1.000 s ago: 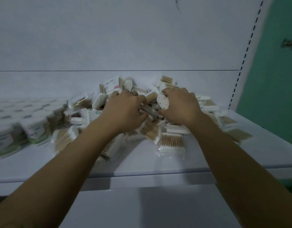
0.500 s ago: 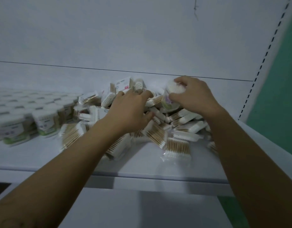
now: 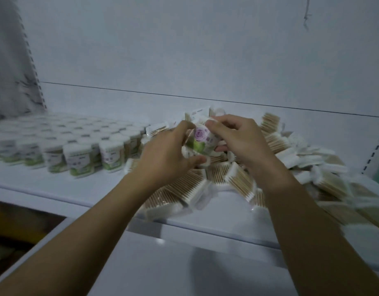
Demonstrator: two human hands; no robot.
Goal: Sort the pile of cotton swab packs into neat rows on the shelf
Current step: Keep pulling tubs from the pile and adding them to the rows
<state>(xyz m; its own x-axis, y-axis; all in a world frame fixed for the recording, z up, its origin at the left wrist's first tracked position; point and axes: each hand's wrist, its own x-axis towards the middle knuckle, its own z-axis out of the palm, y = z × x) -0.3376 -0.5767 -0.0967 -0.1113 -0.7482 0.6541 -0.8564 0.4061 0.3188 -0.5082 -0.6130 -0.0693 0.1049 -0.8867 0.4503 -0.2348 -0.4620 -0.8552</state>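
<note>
Our left hand (image 3: 165,159) and right hand (image 3: 237,142) curl round a flowered tub (image 3: 202,141) just above the pile (image 3: 237,180), hiding most of it; rows (image 3: 77,150) left of the pile blur. Earlier only the right held it.

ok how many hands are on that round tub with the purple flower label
2: left hand grips the round purple-flower tub from the left, right hand from the right.

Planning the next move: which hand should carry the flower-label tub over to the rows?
Left, probably. The left hand grips the tub on the side nearest the rows of tubs; the right hand holds its far side and would have to reach across.
</note>
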